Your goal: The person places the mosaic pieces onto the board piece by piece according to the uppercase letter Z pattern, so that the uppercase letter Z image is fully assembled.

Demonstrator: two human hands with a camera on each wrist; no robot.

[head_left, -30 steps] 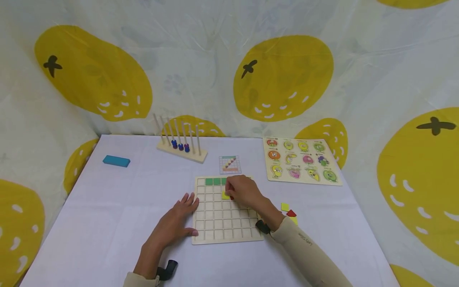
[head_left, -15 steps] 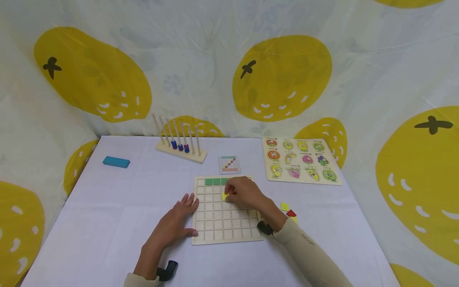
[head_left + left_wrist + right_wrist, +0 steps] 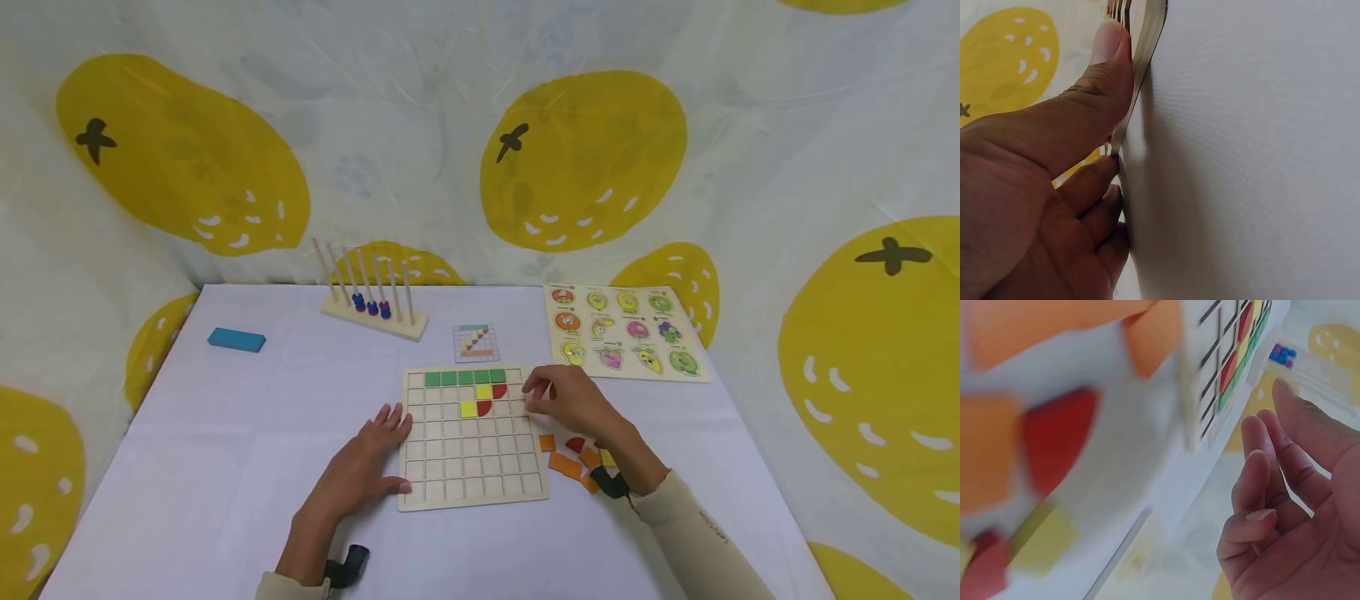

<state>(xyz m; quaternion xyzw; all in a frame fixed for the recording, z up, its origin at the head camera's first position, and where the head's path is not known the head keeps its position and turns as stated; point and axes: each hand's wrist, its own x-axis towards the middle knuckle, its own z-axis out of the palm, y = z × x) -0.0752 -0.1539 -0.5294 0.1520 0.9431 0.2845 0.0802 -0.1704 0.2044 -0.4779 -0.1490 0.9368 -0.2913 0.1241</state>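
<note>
A wooden grid board [image 3: 472,454] lies in the middle of the table. Several green squares [image 3: 466,377] fill part of its top row; below them sit two yellow squares [image 3: 468,409], each with a red quarter-circle piece [image 3: 484,407] on its right. My left hand [image 3: 367,462] rests at the board's left edge, thumb and fingertips touching it. Over the board's upper right edge hovers my right hand [image 3: 566,396], fingers loosely bent; in the right wrist view nothing is between them. Loose orange pieces [image 3: 566,466], red pieces [image 3: 575,444] and yellow pieces [image 3: 607,457] lie beneath the right wrist.
A small printed pattern card [image 3: 476,343] lies behind the board. Further back stands a peg rack [image 3: 375,317] with blue beads. A fruit puzzle board [image 3: 626,333] is at the back right, a teal block [image 3: 236,339] at the left.
My right hand has moved off the grid to the right, uncovering the yellow and red pieces and the right end of the green row. The left hand stays at the board's edge.
</note>
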